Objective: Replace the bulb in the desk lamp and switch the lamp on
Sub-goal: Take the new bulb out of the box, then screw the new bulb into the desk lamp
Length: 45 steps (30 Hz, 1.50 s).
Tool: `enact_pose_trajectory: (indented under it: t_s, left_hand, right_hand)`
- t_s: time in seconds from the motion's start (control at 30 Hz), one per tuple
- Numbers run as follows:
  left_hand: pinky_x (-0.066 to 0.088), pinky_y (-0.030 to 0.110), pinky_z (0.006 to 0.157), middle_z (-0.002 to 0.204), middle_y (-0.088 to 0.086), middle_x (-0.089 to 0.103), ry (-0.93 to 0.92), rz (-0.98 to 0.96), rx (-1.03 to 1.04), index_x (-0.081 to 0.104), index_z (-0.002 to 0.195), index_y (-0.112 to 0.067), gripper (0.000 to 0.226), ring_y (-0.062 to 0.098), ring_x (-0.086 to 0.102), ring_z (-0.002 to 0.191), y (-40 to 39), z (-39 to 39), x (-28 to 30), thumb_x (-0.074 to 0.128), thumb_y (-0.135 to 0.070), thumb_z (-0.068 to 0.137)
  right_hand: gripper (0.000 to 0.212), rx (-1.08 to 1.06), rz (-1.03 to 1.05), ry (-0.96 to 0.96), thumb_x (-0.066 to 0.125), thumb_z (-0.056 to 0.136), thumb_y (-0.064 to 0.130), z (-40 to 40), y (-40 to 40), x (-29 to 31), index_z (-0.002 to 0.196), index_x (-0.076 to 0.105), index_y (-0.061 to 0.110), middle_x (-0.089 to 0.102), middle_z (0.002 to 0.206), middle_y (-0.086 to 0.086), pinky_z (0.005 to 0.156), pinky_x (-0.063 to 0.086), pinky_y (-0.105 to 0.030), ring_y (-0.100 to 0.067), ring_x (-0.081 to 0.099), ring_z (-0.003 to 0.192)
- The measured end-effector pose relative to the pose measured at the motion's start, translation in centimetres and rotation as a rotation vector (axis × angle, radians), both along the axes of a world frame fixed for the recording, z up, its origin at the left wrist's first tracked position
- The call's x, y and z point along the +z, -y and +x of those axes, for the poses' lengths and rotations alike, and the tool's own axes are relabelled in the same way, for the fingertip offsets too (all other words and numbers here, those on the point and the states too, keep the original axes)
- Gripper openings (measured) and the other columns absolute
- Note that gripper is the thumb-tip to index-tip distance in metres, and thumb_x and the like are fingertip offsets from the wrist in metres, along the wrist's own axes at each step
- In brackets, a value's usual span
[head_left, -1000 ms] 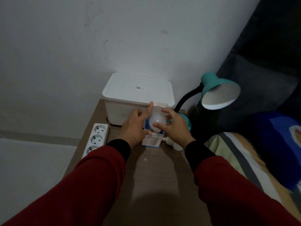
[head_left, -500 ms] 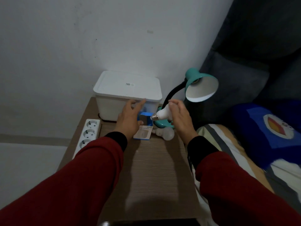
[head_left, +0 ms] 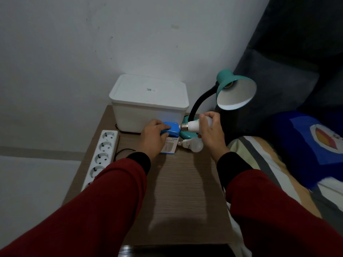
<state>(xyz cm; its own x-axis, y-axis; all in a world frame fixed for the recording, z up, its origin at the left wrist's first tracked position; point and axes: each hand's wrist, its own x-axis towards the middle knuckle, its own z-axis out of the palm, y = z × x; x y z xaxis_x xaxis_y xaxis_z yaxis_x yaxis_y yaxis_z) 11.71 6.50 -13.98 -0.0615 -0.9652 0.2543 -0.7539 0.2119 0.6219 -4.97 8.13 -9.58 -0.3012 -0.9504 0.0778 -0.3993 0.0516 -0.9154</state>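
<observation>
A teal desk lamp with a black gooseneck stands at the back right of the small wooden table; its shade faces me and its socket holds no bulb. My right hand grips a white bulb, held level with its screw base pointing left. My left hand rests closed on a blue bulb box lying on the table. A second white bulb lies on the table just below the held one, by the lamp's teal base.
A white lidded plastic box stands at the back against the wall. A white power strip runs along the table's left edge with a black cable beside it. A bed with a striped sheet and blue pillow borders the right side.
My right hand has lifted the bulb out of the box and turned it sideways, base to the left. My left hand has settled down onto the blue box.
</observation>
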Motion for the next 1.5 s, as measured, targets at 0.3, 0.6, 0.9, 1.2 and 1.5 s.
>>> enact_pose_trajectory:
  t_s: [0.3,0.6,0.9,1.2,1.5]
  left_hand:
    - [0.037,0.033,0.104,0.136,0.003,0.053,0.169,0.005,-0.051,0.058,0.128,-0.021,0.034,0.022,0.044,0.124,-0.1,0.5,-1.3,0.051,-0.022,0.095]
    - [0.034,0.043,0.107,0.147,-0.004,0.038,0.481,0.176,-0.112,0.048,0.134,-0.033,0.037,0.021,0.032,0.135,0.2,0.6,1.6,0.043,-0.034,0.096]
    - [0.039,0.036,0.106,0.137,0.013,0.048,0.209,-0.08,-0.211,0.05,0.134,-0.015,0.042,0.028,0.046,0.127,2.8,-5.7,12.1,0.052,-0.026,0.094]
    - [0.032,0.024,0.105,0.136,0.01,0.056,0.242,-0.2,-0.399,0.053,0.133,-0.015,0.042,0.025,0.051,0.125,5.8,-12.9,16.7,0.056,-0.013,0.091]
    - [0.033,0.009,0.094,0.127,0.008,0.064,0.168,-0.141,-0.385,0.059,0.128,-0.021,0.038,0.02,0.063,0.107,7.3,-12.9,15.7,0.056,-0.009,0.091]
  right_hand:
    - [0.025,-0.018,0.022,-0.023,0.047,0.093,0.039,0.5,0.4,-0.4,0.116,0.05,0.027,0.054,0.12,-0.01,0.091,0.053,-0.051,-0.027,0.056,0.108]
    - [0.036,-0.13,0.055,0.095,0.051,0.075,0.024,0.0,-1.6,2.0,0.108,0.05,0.037,0.045,0.125,-0.013,0.09,0.053,-0.049,-0.028,0.056,0.101]
    - [0.057,-0.32,-0.119,0.114,0.058,0.059,0.042,-3.6,-3.2,5.1,0.115,0.046,0.046,0.057,0.119,-0.007,0.088,0.055,-0.047,-0.029,0.063,0.101]
    - [0.057,-0.425,-0.085,0.187,0.075,0.073,0.037,-6.4,0.8,5.1,0.12,0.049,0.019,0.061,0.12,-0.01,0.088,0.049,-0.032,-0.026,0.058,0.105]
    - [0.059,-0.308,-0.072,0.165,0.069,0.081,0.037,-6.7,4.6,5.1,0.132,0.044,0.024,0.056,0.128,-0.014,0.085,0.037,-0.024,-0.03,0.053,0.117]
